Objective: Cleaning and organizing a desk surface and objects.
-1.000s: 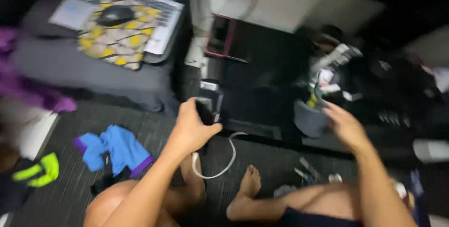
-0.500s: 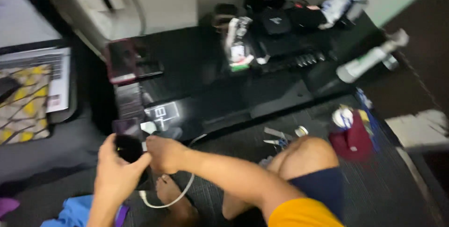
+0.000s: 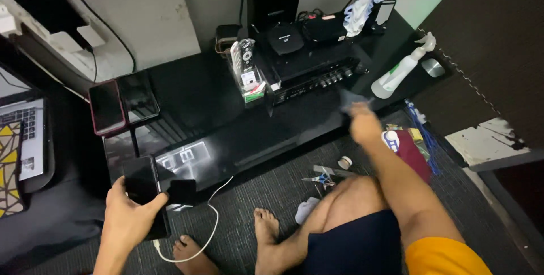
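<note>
Left hand point(image 3: 126, 218) grips phone point(image 3: 143, 187).

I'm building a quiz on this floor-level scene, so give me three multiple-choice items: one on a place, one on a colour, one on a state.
1. Where does the spray bottle stand?
A. on the black shelf's right end
B. on the laptop
C. on the carpet by the feet

2. What colour is the cable by the left foot?
A. red
B. white
C. green

3. What is the left hand doing?
A. lying flat on the carpet
B. gripping scissors
C. holding a dark phone

Answers: 1 A, it stands upright on the black shelf; 2 B, it curls pale over dark carpet; 3 C, the fingers wrap the phone.
</note>
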